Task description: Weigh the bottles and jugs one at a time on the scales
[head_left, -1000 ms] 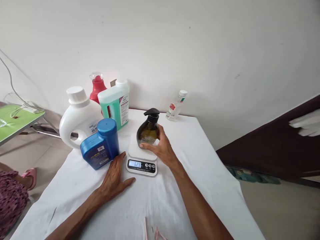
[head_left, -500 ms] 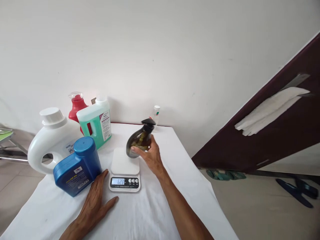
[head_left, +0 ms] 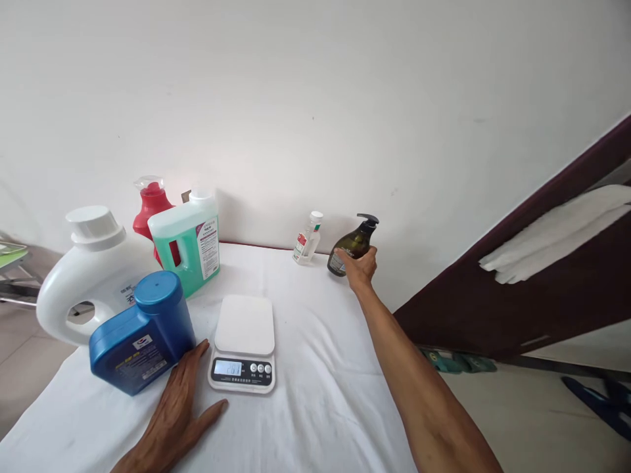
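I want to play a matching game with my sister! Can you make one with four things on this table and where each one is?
Things:
1. pump bottle
2. scale
3. blue jug
4. green jug

Places:
A. in front of the white jug
B. held in the right hand at the far right corner of the table
C. beside the red bottle, near the wall
D. just right of the left hand, nothing on its plate

Pairs: 1-B, 2-D, 3-A, 4-C
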Available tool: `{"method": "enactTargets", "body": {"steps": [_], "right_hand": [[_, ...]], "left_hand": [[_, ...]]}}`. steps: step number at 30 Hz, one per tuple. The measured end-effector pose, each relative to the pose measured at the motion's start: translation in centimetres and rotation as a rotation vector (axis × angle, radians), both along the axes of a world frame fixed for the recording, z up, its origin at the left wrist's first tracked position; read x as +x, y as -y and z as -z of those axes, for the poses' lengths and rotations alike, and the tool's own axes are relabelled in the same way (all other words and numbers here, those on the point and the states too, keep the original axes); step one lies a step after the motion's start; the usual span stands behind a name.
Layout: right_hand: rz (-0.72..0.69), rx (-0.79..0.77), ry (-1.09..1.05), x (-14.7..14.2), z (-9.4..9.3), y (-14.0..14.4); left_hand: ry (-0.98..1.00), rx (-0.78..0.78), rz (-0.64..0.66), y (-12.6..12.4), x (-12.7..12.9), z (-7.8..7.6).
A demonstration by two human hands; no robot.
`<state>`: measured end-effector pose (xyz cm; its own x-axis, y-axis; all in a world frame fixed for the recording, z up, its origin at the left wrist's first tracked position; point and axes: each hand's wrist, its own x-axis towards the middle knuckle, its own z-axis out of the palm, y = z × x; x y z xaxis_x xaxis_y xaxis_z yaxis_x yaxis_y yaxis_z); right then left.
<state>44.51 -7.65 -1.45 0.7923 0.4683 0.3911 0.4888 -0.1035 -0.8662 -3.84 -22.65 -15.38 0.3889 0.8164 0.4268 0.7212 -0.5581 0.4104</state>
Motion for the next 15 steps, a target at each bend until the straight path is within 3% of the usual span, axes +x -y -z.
{"method": "enactTargets", "body": {"steps": [5,9,12,15], "right_hand": [[0.067,-0.033,-0.075,1.5,2.2,-4.2],[0.034,-0.060,-0.062,1.9,3.8,-6.6],[-0.013,-0.077,-0.025,1.8,4.4,-7.6],[-0.040,-0.108,-0.040,1.5,4.9,-7.5]], "left_hand": [[-0.041,-0.009,0.002,0.2,-0.1,-1.5],[-0.055,-0.066,-0.005,0.5,0.3,-2.8],[-0.027,-0.102,-0.048,0.8,0.6,-3.2],[-0.063,-0.120,-0.001,0.7,0.3,-3.1]]}}
